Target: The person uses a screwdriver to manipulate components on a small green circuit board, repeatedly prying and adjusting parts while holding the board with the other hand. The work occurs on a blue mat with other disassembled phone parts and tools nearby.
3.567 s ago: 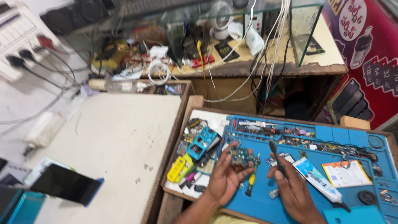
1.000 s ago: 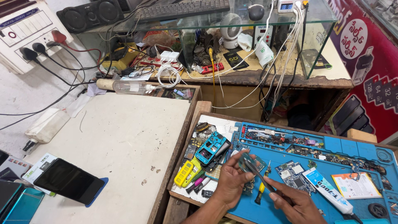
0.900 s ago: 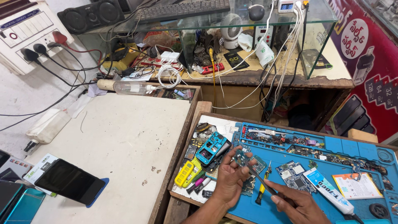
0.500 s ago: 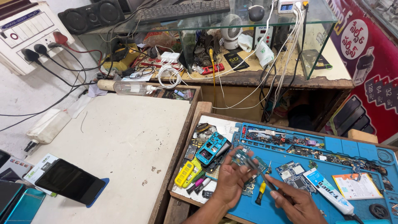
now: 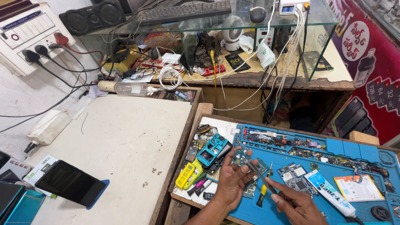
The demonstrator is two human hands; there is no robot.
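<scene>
A circuit board is pinched in the left hand.
Tweezers, gripped by the right hand, are touched to it.

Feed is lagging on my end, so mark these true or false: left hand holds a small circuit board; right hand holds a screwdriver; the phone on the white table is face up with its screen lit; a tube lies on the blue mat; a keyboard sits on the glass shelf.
1. Left hand holds a small circuit board: true.
2. Right hand holds a screwdriver: false, it holds tweezers.
3. Phone screen is lit: false, it is dark.
4. White-and-blue tube lies on the blue mat: true.
5. Keyboard on the glass shelf: true.
</scene>
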